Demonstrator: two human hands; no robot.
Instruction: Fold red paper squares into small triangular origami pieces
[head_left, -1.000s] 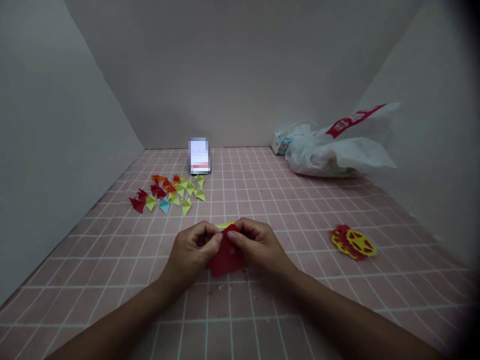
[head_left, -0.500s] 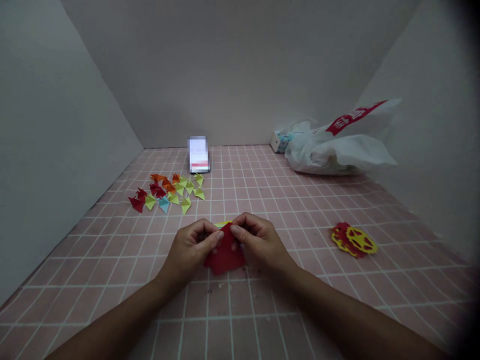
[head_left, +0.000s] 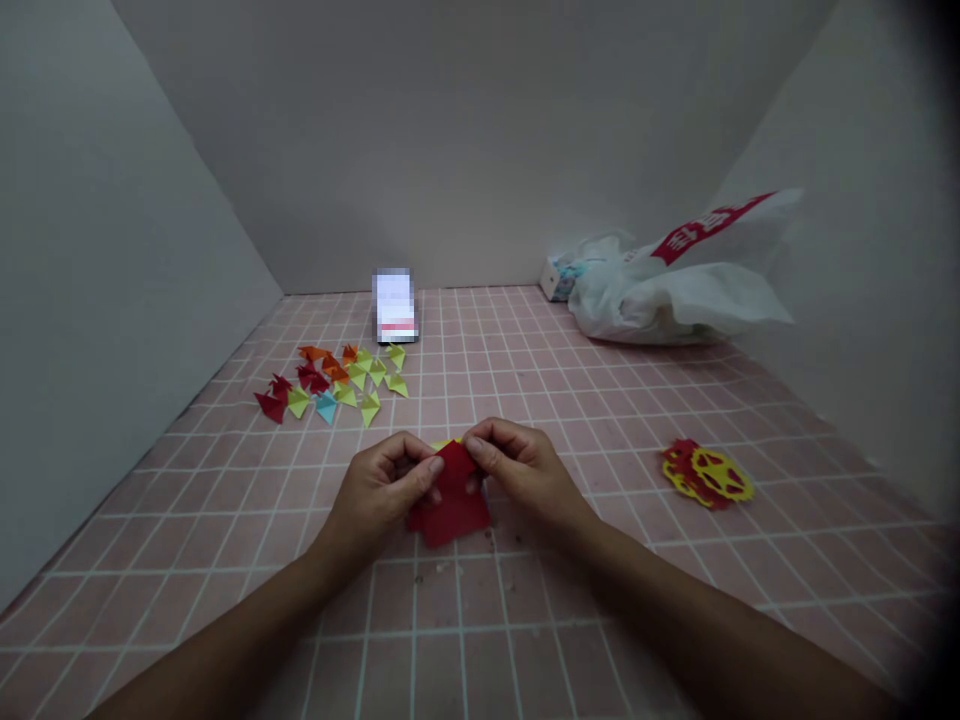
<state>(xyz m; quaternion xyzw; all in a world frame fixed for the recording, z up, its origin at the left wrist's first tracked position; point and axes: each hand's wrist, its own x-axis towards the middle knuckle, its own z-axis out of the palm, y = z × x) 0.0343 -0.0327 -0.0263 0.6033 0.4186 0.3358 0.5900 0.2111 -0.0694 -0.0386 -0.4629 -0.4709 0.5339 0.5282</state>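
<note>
Red paper is in front of me, pinched near its upper edge between my two hands. My left hand is closed, its thumb and index finger on the left side of the paper. At the upper right corner, my right hand grips it between thumb and fingers. A bit of yellow paper shows just behind the top of the red piece. How the lower red sheet joins the held one, I cannot tell.
Several folded paper cranes stand at the left. Behind them a phone is propped up. Red and yellow paper cutouts lie at the right. At the back right are a white plastic bag and a small box.
The top of the red paper now shows a wider flat edge between my fingers. My right hand has shifted slightly up, its thumb nearer the corner.
</note>
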